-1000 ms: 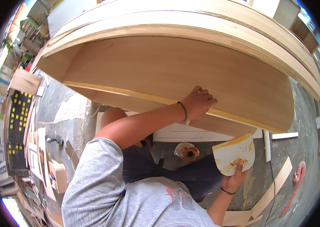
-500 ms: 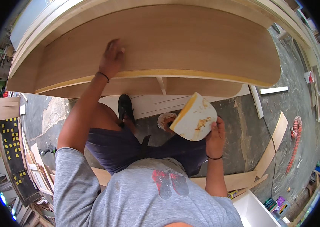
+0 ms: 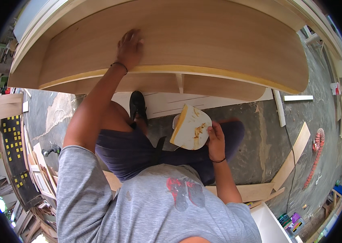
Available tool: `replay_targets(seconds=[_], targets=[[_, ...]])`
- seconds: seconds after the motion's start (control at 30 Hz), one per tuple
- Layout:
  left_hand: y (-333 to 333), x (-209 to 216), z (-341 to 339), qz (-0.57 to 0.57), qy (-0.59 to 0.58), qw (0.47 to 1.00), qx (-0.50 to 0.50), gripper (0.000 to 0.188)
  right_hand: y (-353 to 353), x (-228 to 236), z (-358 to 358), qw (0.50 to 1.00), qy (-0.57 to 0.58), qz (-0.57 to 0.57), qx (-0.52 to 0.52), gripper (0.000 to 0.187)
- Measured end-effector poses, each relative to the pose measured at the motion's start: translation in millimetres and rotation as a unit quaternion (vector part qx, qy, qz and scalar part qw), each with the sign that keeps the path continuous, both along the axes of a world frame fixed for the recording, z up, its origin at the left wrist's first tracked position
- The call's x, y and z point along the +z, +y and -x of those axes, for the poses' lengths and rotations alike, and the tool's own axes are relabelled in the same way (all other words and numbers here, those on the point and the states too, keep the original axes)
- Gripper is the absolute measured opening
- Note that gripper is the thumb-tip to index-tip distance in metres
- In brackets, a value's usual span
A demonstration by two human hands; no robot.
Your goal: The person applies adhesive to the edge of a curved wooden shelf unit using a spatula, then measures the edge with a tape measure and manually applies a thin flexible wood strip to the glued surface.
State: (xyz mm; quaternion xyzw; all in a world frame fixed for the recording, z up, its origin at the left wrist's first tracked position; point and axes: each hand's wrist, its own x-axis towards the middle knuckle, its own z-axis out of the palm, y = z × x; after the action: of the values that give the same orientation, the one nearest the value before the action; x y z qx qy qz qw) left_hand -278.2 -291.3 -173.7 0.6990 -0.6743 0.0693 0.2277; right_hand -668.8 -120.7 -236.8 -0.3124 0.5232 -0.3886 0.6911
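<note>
My left hand [image 3: 130,50] lies on the wooden shelf panel [image 3: 203,36] of a long, round-ended cabinet. Its fingers are stretched out over the surface, just behind the yellowish front edge [image 3: 219,75]. Over my bent leg, my right hand [image 3: 216,142] grips a white board [image 3: 192,128] with one rounded side and brown smears. A yellow-brown band runs along the board's straight edge. Behind the board shows part of a pale container [image 3: 176,120]; the rest of it is hidden.
On the grey floor to the right lie a wooden plank [image 3: 293,153], a coiled red hose [image 3: 317,158], a dark cord and white strips [image 3: 298,98]. Cans and bottles [image 3: 291,222] stand at the lower right. A cordless tool [image 3: 51,150] and stacked boards are at the left.
My left hand has slid farther right and away from me over the panel. The right hand has brought the smeared board left, partly hiding the container. My right knee has swung outward.
</note>
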Motion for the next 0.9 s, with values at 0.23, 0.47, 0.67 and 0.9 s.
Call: replay_targets(seconds=[0.23,0.47,0.67,0.9], targets=[[1,2,8,0.005,-0.008,1.000,0.004,0.041,3,1,6,0.997,-0.005,-0.040,0.072,0.027],[1,0,8,0.004,-0.025,1.000,0.012,0.040,-8,45,17,0.985,-0.161,-0.060,-0.003,0.036],[4,3,1,0.061,0.022,0.997,-0.040,0.041,-19,77,41,0.988,-0.110,0.101,-0.039,0.051],[154,7,114,-0.111,0.304,0.931,-0.170,0.049,-8,86,47,0.880,0.243,0.375,0.160,0.046]])
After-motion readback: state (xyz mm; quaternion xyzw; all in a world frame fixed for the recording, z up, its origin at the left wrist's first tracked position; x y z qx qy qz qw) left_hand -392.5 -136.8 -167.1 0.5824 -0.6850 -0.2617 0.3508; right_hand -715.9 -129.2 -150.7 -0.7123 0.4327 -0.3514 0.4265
